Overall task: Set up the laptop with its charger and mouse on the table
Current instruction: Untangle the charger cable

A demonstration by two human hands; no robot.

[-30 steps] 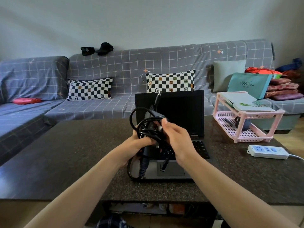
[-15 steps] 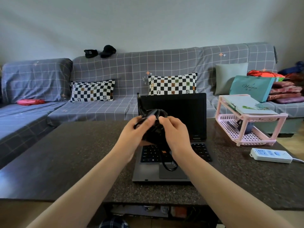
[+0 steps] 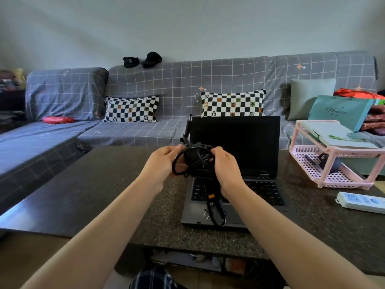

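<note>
table (image 3: 87, 184) – dark speckled stone look, polished. On it: laptop (image 3: 235, 142) matt black/grey plastic; right of it, rack (image 3: 333, 163) – perforated pink plastic.

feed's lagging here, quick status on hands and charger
Left hand and right hand both grip the charger, cable bundled. Held above open laptop; plug dangles over keyboard. Power strip on table, unconnected.

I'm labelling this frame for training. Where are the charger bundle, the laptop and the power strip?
charger bundle (image 3: 196, 161): head view, on the coiled black cable.
laptop (image 3: 239, 142): head view, middle of the dark screen.
power strip (image 3: 362, 202): head view, on its white top face.
</note>
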